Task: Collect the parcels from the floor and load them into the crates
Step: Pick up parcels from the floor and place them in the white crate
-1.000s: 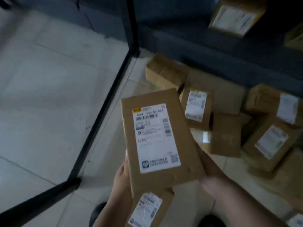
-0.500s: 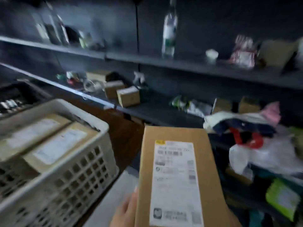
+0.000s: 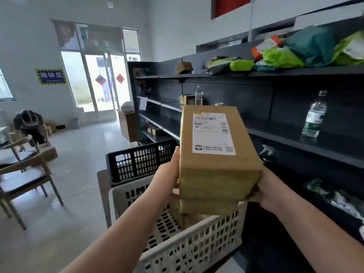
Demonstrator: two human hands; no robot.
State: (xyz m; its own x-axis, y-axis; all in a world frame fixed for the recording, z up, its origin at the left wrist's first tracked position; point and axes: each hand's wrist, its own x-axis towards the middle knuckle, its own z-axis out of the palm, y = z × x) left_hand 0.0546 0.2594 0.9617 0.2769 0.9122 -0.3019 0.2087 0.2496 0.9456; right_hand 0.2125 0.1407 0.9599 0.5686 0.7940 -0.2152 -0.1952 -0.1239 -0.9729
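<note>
Up at chest height, two stacked brown cardboard parcels are held between both hands over the cream perforated plastic crate (image 3: 197, 247). The upper parcel with the white shipping label (image 3: 218, 154) sits squarely on the lower brown parcel (image 3: 206, 206), whose front edge shows just above the crate's near rim. The left hand (image 3: 169, 178) presses flat against the stack's left side, fingers straight and pointing up; the right hand (image 3: 264, 191) cups the right lower corner, fingers hidden behind the cardboard. Inside the cream crate, open room shows left of the stack. Beyond it stands a black perforated plastic crate (image 3: 137, 161), touching or nearly touching the cream one. Dark metal shelving (image 3: 285, 138) runs close along the right, bearing a clear water bottle (image 3: 314, 115) and green plastic mailers (image 3: 279, 58). To the left the pale tiled floor (image 3: 82, 154) lies open toward wooden chairs (image 3: 25, 174) and a glass door (image 3: 98, 81).
</note>
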